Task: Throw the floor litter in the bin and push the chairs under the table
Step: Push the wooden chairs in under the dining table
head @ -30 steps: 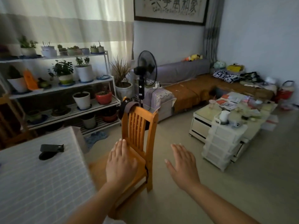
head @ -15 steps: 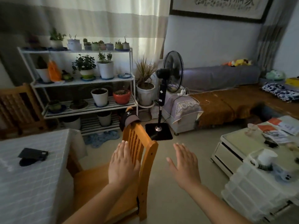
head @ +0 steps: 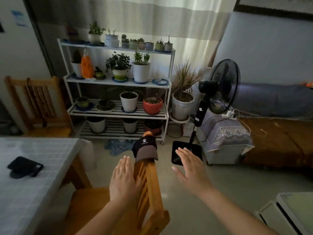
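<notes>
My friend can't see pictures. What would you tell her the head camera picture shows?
A person's left hand lies flat on the back of a wooden chair beside a table with a checked cloth, while the right hand hovers open, touching nothing. A dark cloth hangs on the chair's top. Behind stand a plant shelf and a fan.

Honey-orange wooden chair (head: 149, 189), white grid-checked tablecloth (head: 33, 175), black-and-brown cloth (head: 145, 148) on the chair's post, one red pot (head: 153, 106) among white ones.
</notes>
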`<act>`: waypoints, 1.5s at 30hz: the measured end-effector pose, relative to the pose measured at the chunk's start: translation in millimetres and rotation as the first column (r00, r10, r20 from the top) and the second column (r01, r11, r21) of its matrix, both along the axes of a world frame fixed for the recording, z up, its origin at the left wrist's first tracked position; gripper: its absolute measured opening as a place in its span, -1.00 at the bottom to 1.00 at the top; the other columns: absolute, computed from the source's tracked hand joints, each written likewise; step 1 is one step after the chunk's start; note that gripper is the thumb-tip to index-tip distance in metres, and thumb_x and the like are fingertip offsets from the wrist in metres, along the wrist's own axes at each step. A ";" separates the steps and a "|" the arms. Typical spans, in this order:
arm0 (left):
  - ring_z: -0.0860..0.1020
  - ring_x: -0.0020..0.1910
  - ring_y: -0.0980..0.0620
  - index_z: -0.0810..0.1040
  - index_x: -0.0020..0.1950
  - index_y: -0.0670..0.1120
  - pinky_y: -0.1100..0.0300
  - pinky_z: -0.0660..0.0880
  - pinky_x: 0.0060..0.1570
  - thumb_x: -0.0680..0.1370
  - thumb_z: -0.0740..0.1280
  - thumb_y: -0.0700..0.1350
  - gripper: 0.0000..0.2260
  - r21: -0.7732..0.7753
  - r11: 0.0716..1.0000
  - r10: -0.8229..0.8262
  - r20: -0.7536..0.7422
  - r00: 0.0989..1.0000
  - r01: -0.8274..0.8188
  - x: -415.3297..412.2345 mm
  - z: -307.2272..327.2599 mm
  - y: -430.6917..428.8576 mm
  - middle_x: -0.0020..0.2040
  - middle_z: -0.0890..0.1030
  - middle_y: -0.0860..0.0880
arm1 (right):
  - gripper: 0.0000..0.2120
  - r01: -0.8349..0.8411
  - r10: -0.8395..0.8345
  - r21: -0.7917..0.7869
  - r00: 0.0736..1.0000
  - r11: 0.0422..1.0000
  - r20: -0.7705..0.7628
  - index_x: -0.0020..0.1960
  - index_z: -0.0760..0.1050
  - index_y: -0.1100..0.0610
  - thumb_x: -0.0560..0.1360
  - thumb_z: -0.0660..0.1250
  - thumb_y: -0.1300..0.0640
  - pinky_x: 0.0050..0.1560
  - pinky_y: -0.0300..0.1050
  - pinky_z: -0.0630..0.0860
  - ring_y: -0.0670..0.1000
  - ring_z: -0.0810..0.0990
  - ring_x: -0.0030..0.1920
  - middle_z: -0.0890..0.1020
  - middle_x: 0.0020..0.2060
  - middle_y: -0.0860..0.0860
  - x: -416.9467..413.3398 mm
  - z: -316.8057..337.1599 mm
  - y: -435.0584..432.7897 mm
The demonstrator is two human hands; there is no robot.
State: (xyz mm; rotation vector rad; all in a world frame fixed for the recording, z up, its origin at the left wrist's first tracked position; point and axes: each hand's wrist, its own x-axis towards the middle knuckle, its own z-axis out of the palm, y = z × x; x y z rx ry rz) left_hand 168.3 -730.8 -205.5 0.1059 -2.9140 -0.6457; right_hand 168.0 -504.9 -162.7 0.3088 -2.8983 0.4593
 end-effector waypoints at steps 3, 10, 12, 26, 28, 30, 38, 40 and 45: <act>-0.09 0.55 0.02 -0.16 0.55 -0.09 0.12 -0.15 0.45 0.56 0.15 0.10 -0.29 -0.028 0.996 0.079 0.002 0.997 -0.079 -26.8 -2.1 4.9 0.59 -0.06 -0.07 | -0.35 -0.076 0.076 -0.017 0.997 0.997 0.022 0.53 0.09 0.01 0.51 -0.06 -0.25 0.47 -0.14 -0.12 -0.09 0.00 0.53 0.17 0.53 -0.06 -53.2 -6.9 8.1; -0.09 0.55 0.02 -0.14 0.56 -0.09 0.11 -0.17 0.45 0.57 0.16 0.11 -0.30 -0.031 0.914 0.405 0.088 0.910 -0.404 -71.1 -21.2 17.1 0.59 -0.05 -0.06 | -0.41 -0.485 0.485 -0.004 0.874 0.874 0.038 0.53 0.08 0.00 0.56 -0.02 -0.21 0.47 -0.18 -0.15 -0.10 -0.03 0.53 0.16 0.53 -0.08 -177.3 -11.9 -7.6; -0.08 0.55 0.01 -0.13 0.56 -0.08 0.09 -0.14 0.48 0.58 0.15 0.11 -0.32 -0.034 0.852 0.523 0.121 0.844 -0.523 -77.8 -23.1 27.4 0.59 -0.04 -0.05 | -0.39 -0.590 0.588 0.043 0.807 0.806 0.053 0.54 0.06 0.00 0.55 -0.05 -0.22 0.46 -0.19 -0.18 -0.11 -0.04 0.53 0.15 0.54 -0.08 -210.9 -13.0 -10.5; -0.07 0.54 0.07 -0.12 0.56 -0.03 0.17 -0.08 0.45 0.57 0.15 0.17 -0.31 0.052 0.448 0.870 0.203 0.449 -0.893 -39.9 -7.0 63.4 0.59 -0.04 0.01 | -0.37 -0.968 0.970 0.243 0.110 0.056 0.217 0.51 0.18 0.00 0.54 -0.06 -0.29 0.49 -0.10 -0.07 -0.08 0.08 0.52 0.27 0.50 -0.07 -283.7 -24.8 -113.8; -0.06 0.54 0.10 -0.13 0.56 0.03 0.19 -0.06 0.42 0.56 0.17 0.21 -0.30 0.088 0.407 0.880 0.229 0.416 -0.909 -38.5 -6.4 67.0 0.58 -0.04 0.06 | -0.36 -0.963 0.963 0.263 0.021 -0.053 0.270 0.49 0.22 0.00 0.55 -0.13 -0.31 0.49 -0.06 -0.01 -0.06 0.14 0.51 0.33 0.47 -0.06 -283.1 -27.0 -125.2; -0.05 0.53 0.12 -0.14 0.55 0.08 0.17 -0.02 0.42 0.54 0.17 0.25 -0.28 0.126 0.382 0.868 0.292 0.402 -0.916 -38.7 -5.9 70.3 0.58 -0.05 0.11 | -0.35 -0.955 0.941 0.266 -0.037 -0.133 0.335 0.47 0.26 0.00 0.55 -0.20 -0.30 0.47 -0.02 0.02 -0.04 0.21 0.49 0.38 0.44 -0.06 -278.9 -29.6 -133.3; 0.13 0.49 0.13 -0.08 0.52 0.19 0.09 0.16 0.44 0.47 0.20 0.36 -0.26 0.305 0.350 0.604 0.648 0.463 -0.885 -39.6 -4.3 82.0 0.55 0.05 0.18 | -0.27 -0.960 0.813 0.127 -0.135 -0.248 0.566 0.53 0.01 -0.15 0.45 -0.26 -0.44 0.52 -0.09 -0.10 -0.17 -0.03 0.52 0.13 0.52 -0.21 -276.2 -52.0 -154.1; 0.13 0.49 0.14 -0.05 0.53 0.18 0.13 0.16 0.43 0.47 0.17 0.37 -0.27 0.323 0.320 0.562 0.692 0.452 -0.891 -37.3 -8.2 85.8 0.55 0.07 0.17 | -0.28 -0.962 0.758 0.073 -0.161 -0.265 0.632 0.52 -0.03 -0.19 0.45 -0.18 -0.47 0.51 -0.13 -0.10 -0.22 -0.05 0.50 0.10 0.52 -0.24 -277.1 -53.2 -157.0; 0.26 0.43 0.13 0.02 0.53 0.15 0.14 0.29 0.36 0.43 0.13 0.44 -0.23 0.317 0.182 0.458 0.810 0.366 -0.931 -35.8 -12.2 86.1 0.53 0.18 0.15 | -0.13 -0.896 0.626 0.012 -0.300 -0.444 0.720 0.54 -0.15 -0.18 0.37 -0.04 -0.57 0.42 -0.22 -0.27 -0.27 -0.17 0.48 -0.01 0.53 -0.26 -277.4 -51.1 -165.6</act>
